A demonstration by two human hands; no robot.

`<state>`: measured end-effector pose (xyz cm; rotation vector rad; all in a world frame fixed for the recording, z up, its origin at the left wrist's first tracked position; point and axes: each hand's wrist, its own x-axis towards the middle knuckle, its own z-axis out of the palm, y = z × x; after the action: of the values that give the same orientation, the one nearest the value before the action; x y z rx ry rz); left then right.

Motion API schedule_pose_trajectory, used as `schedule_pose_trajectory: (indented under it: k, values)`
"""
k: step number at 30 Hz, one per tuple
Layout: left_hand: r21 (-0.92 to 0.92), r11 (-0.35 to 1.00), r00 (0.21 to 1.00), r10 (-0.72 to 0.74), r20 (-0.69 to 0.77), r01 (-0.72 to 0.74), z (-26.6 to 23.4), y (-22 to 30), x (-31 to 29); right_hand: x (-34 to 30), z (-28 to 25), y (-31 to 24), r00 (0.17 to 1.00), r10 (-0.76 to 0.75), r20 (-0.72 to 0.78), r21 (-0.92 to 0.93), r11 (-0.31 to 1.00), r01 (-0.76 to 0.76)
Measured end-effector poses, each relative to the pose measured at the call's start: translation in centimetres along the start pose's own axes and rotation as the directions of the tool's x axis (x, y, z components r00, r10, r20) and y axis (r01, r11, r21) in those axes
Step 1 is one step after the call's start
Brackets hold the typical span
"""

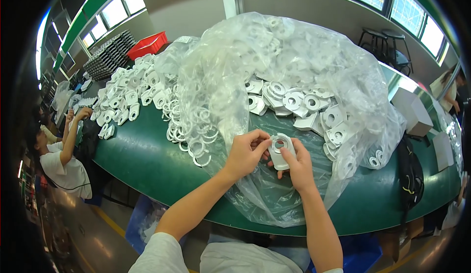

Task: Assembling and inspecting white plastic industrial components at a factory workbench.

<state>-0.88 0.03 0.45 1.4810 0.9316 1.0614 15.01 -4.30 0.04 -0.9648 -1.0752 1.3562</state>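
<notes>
Between my hands, above the near side of the table, is a white plastic part (281, 162) with a round ring-shaped opening at its top and a flat rounded lower end. My right hand (300, 167) grips it from the right, thumb across its front. At its upper left edge, the thumb and forefinger of my left hand (247, 153) are pinched together against the rim; whether a smaller piece is between them is hidden. Just beyond lies a heap of similar white parts (294, 101), partly under a large clear plastic bag (221, 67).
Loose white rings (196, 131) lie left of the bag on the green table (147, 140). More white parts (130, 94) are piled farther left, near a red bin (148, 45) and stacked trays (109, 55). A person (64, 162) works at the left end. White boxes (412, 111) stand right.
</notes>
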Motion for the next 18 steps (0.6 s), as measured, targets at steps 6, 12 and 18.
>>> schedule_pose_trajectory:
  k: [6,12,18]
  values:
    - [0.089,0.987,0.991,0.134,0.017,-0.134,0.1,0.8,0.3,0.1,-0.4,0.6,0.999,-0.032,-0.039,-0.039,0.999,0.031]
    - [0.14,0.956,0.966,0.249,0.073,-0.257,-0.5,1.6,0.4,0.0,-0.1,0.9,0.995,-0.099,-0.02,-0.189,0.977,0.093]
    - [0.107,0.966,0.967,0.219,0.128,-0.233,-1.2,1.9,0.5,-0.3,0.0,0.8,0.996,-0.085,0.002,-0.142,0.986,0.084]
